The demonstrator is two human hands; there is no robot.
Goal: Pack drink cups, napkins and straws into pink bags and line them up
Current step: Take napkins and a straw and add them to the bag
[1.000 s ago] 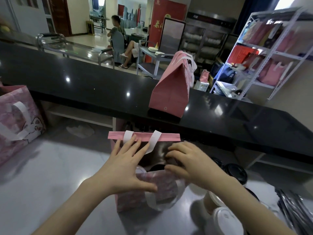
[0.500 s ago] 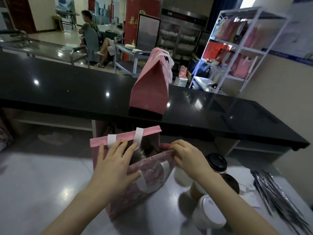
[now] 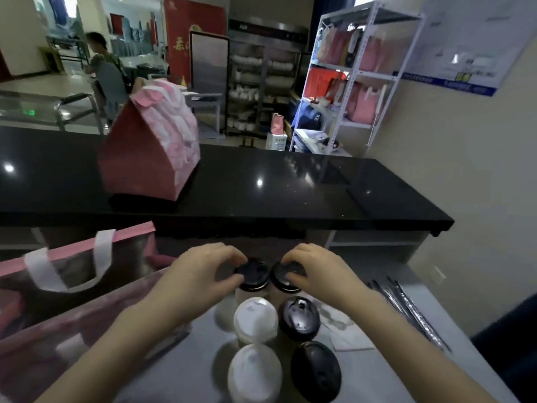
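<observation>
Now: fingers (image 3: 231, 255) of the left hand (image 3: 200, 276) are curled round the black lid of the left rear cup (image 3: 252, 282), with the thumb on the lid's near edge. The right hand (image 3: 321, 271) grips the black lid of the right rear cup (image 3: 283, 286) the same way. Both cups stand upright and touching at the far end of a cluster on the steel worktop (image 3: 200, 373). Nearer in the cluster are two white-lidded cups (image 3: 255, 318) on the left and two black-lidded cups (image 3: 299, 318) on the right. An open pink bag (image 3: 72, 289) stands just left of the left forearm, its mouth gaping and white handles drooping. Wrapped straws (image 3: 406, 309) lie along the right edge. Beyond, a closed pink bag (image 3: 145, 164) sits on the raised black worktop (image 3: 290, 184). Metal shelving (image 3: 353, 74) at the rear right holds more pink bags.
</observation>
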